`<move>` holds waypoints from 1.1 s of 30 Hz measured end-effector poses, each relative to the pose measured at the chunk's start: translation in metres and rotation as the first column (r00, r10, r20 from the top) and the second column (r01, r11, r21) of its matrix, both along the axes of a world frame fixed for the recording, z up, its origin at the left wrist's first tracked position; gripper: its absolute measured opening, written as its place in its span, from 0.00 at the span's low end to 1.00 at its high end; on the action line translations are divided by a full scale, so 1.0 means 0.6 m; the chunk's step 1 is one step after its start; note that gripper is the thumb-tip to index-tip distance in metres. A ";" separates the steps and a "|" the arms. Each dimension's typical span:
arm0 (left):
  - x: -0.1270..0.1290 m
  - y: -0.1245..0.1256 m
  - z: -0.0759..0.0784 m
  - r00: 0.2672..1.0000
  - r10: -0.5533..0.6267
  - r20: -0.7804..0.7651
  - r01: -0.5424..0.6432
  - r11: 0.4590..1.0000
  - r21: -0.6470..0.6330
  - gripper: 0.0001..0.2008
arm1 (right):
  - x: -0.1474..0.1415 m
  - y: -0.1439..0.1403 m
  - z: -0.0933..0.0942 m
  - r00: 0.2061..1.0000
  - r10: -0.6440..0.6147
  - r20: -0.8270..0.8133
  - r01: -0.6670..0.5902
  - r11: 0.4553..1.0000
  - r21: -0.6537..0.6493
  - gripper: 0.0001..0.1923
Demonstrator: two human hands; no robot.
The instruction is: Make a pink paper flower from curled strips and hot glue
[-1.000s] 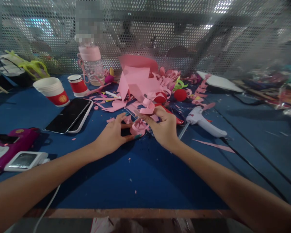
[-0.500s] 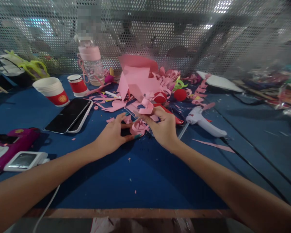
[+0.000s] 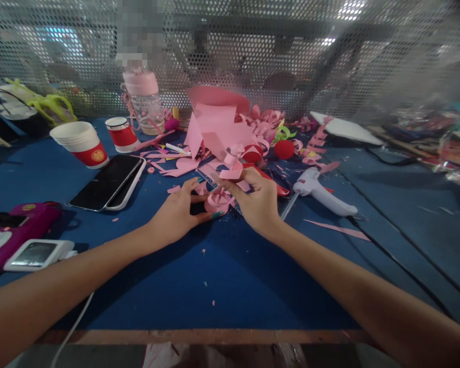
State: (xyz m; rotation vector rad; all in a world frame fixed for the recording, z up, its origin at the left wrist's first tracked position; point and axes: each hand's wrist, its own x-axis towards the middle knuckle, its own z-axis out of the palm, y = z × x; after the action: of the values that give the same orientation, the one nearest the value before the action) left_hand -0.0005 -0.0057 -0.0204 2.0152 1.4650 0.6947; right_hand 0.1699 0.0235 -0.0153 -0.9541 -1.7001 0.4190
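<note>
My left hand rests on the blue table top with its fingers around a coiled pink paper strip. My right hand pinches the free end of that pink strip, which curls up above its fingers. Both hands meet at the middle of the table, just in front of a heap of pink paper scraps.
A white glue gun lies right of my right hand, its cable running off right. Left are two stacked phones, red paper cups, a pink bottle, a magenta device and a small white screen unit. A perforated metal screen stands behind.
Almost nothing differs. The curled end of the pink strip above my right hand has risen slightly; both hands stay in place.
</note>
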 end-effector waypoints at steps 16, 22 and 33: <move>0.000 0.001 -0.001 1.000 0.002 -0.016 -0.002 1.000 0.009 0.33 | 0.000 0.000 -0.001 1.000 0.019 0.000 -0.019 1.000 -0.010 0.06; 0.000 0.001 -0.001 1.000 0.001 -0.016 -0.001 1.000 -0.001 0.34 | 0.000 0.000 -0.001 1.000 0.012 0.005 -0.012 1.000 0.001 0.07; 0.001 0.001 0.001 1.000 0.001 0.002 -0.001 1.000 -0.005 0.34 | 0.001 0.000 0.000 1.000 -0.005 0.008 0.005 1.000 0.003 0.06</move>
State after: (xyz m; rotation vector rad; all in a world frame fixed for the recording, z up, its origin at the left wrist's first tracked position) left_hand -0.0001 -0.0054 -0.0200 2.0094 1.4657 0.6927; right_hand 0.1705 0.0233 -0.0154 -0.9584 -1.7045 0.4095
